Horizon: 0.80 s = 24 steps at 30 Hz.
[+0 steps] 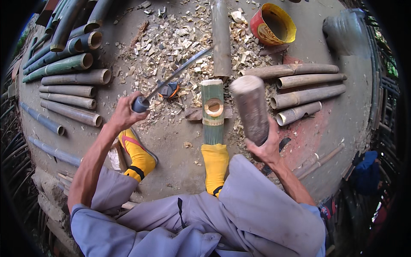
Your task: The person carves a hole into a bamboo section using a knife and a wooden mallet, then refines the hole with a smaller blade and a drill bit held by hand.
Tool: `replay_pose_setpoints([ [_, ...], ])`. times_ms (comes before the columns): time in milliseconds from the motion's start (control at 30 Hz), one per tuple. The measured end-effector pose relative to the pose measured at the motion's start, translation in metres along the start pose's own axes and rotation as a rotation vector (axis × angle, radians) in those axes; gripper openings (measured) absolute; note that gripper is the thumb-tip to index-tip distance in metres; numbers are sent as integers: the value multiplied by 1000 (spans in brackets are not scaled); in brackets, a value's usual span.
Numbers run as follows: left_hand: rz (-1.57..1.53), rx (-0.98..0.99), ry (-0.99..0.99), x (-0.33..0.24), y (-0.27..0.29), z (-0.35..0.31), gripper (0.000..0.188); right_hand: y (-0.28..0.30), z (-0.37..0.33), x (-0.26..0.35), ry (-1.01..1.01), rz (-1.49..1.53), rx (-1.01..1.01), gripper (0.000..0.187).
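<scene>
Green bamboo (213,120) between left grip (127,112), right grip (269,144); touching neither.

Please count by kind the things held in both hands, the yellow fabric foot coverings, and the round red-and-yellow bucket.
Long dark-handled metal blade in left hand: 1
Thick brown wooden cylinder in right hand: 1
Yellow fabric foot coverings: 2
Round red-and-yellow bucket: 1
Total: 5

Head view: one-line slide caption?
Left hand grips a long-bladed tool, right hand a wooden club, either side of a green bamboo piece with a hole.
</scene>
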State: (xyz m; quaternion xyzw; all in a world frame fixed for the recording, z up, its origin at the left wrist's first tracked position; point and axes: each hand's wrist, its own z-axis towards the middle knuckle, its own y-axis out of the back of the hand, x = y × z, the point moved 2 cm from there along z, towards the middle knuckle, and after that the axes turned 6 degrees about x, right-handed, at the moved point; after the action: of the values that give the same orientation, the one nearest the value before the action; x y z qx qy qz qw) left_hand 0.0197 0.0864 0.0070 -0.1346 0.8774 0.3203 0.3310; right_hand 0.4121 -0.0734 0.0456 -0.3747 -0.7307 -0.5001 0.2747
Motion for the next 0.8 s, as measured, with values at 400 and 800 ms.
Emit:
replay_pose_setpoints([
  [400, 322, 150, 62, 1, 0, 28, 25, 11, 10, -4, -37, 84, -60, 100],
  [800, 451, 146, 153, 0, 4, 26, 28, 8, 20, 6, -12, 85, 15, 101],
])
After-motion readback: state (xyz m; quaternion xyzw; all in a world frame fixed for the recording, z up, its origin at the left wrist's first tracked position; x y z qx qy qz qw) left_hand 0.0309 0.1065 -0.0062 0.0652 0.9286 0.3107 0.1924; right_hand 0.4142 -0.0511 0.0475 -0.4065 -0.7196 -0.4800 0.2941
